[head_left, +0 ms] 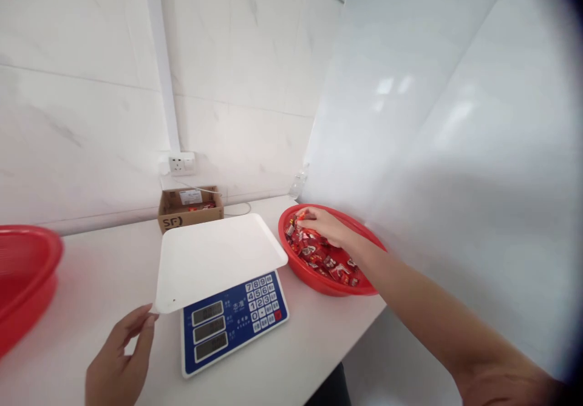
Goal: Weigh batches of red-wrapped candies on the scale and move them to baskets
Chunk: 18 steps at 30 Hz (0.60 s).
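Basin rim [314, 278] surrounds right hand [322, 225]; left hand [124, 357] sits beside tray corner [167, 301].

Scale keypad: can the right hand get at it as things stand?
Probably yes: the right hand is in the red basin right of the scale, and the white pan leaves the keypad uncovered.

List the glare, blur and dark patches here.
Head view: bright reflections on the glossy right-hand wall panel; head view: the red basin at the left edge looks smeared; head view: darkness rims the right border; head view: the scale's keypad reads clearly.
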### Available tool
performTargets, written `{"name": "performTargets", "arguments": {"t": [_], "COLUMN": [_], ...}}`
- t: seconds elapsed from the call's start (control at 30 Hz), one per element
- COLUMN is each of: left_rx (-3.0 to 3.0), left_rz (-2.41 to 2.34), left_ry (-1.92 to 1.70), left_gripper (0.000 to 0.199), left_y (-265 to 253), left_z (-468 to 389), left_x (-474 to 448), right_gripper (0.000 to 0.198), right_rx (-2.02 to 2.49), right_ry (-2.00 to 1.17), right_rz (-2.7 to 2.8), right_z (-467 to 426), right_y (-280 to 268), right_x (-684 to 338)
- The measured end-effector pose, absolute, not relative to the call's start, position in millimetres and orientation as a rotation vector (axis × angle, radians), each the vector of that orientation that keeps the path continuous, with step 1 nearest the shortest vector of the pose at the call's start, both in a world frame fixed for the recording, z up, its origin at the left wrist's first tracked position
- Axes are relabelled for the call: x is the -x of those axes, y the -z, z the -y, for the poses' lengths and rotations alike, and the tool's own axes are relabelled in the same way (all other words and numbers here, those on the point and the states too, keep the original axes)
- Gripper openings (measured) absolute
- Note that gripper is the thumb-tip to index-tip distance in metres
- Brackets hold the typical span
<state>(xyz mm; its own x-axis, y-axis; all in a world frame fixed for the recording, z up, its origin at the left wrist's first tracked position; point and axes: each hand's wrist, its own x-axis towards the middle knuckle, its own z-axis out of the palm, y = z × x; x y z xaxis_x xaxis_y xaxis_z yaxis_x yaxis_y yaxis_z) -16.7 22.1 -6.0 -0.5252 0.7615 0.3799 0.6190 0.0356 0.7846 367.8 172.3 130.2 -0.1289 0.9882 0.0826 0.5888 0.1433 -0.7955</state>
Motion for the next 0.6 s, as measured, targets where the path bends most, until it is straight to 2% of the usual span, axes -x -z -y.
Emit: {"name": "performTargets", "arguments": {"t": [0.1, 0.3, 0.6], "left_rx": [-1.391, -1.402, -1.390], "left_rz": [-2.166, -2.139, -2.033], "left_ry": [-1.449, -1.527, -1.565], "left_gripper": [0.036, 0.038, 0.038], "left_y": [-8.8, -8.2, -7.1], "left_z": [-18.9, -19.9, -19.1], "left_x": [14.5, 17.8, 18.0], "right_gripper": [0.016, 0.015, 0.025], "right_rx": [1.307, 1.229, 1.269], "right_ry": [-0.974, -1.077, -0.956], "right_rz": [1.799, 1.955, 2.079], "right_z": [-180.8, -193.4, -197.2], "right_y": [-126.3, -103.2, -106.9], "right_x": [-309.5, -220.0, -207.0]}}
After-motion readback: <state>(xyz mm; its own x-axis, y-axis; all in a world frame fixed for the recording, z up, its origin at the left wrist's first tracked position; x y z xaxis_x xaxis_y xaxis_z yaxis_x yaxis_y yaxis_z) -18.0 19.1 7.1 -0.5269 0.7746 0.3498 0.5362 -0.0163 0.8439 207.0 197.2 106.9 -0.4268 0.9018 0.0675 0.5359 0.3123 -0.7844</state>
